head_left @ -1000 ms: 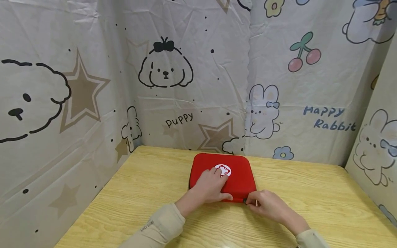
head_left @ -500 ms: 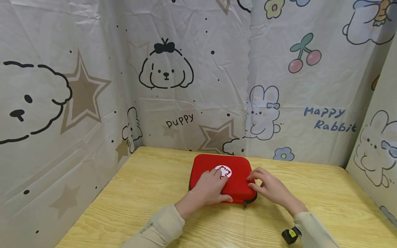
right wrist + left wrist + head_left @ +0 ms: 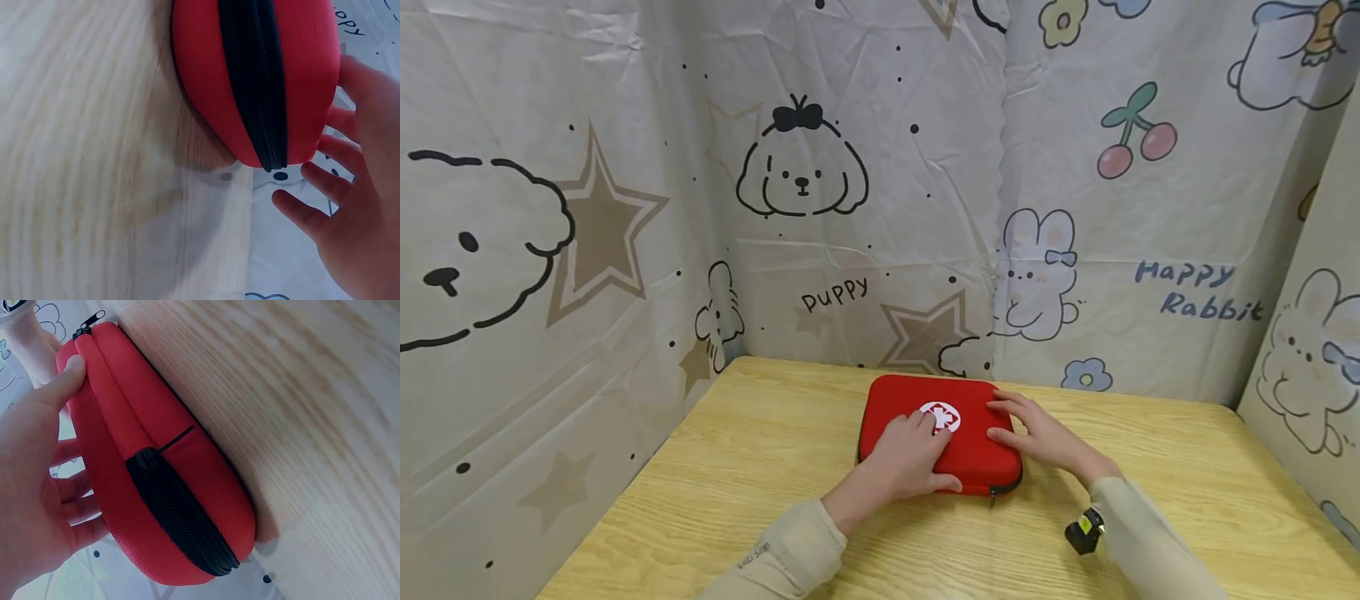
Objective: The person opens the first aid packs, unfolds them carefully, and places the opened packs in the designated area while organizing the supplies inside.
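A red zippered first-aid case [image 3: 973, 454] with a white round emblem [image 3: 940, 415] lies flat on the table. My left hand [image 3: 898, 454] rests across the lid, its thumb at the front edge. At the case's right side, my right hand [image 3: 1041, 429] has fingers spread, with fingertips on or just over the lid's edge. One zipper pull [image 3: 992, 497] hangs near the front right corner. In the left wrist view another zipper slider [image 3: 147, 459] sits where black zipper tape begins. Black zipper tape [image 3: 256, 81] also runs along the side in the right wrist view.
The light wooden table [image 3: 760, 442] extends around the case. Behind it and at both sides hangs a printed cloth [image 3: 820, 250] with cartoon animals. A small black wrist camera [image 3: 1084, 532] is strapped below my right sleeve.
My right hand has let go of the zipper pull at the front and moved up and away to the lid's right edge, fingers spreading. The left hand has stayed on the lid.
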`<action>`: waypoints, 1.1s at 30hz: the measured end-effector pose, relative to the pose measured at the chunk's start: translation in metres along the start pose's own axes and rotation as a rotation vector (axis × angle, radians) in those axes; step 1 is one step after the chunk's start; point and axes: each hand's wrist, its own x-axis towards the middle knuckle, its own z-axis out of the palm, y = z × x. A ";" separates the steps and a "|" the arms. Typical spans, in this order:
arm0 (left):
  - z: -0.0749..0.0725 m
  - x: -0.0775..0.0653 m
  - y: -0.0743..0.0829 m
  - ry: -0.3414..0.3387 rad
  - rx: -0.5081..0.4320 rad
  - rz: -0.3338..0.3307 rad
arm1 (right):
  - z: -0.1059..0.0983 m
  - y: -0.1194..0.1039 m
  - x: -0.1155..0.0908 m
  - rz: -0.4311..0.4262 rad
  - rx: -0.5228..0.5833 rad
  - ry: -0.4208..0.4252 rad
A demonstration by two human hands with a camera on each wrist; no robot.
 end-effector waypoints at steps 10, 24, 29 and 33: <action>0.004 -0.001 -0.003 0.012 -0.062 -0.028 | 0.005 0.006 0.005 0.021 0.014 0.007; 0.010 -0.002 -0.013 0.004 -0.199 -0.049 | 0.006 0.006 -0.008 -0.016 -0.023 0.081; 0.011 -0.001 -0.019 -0.016 -0.256 -0.049 | 0.009 0.008 -0.014 -0.039 -0.056 0.123; 0.013 0.000 -0.024 -0.026 -0.294 -0.037 | 0.010 0.006 -0.017 -0.039 -0.090 0.150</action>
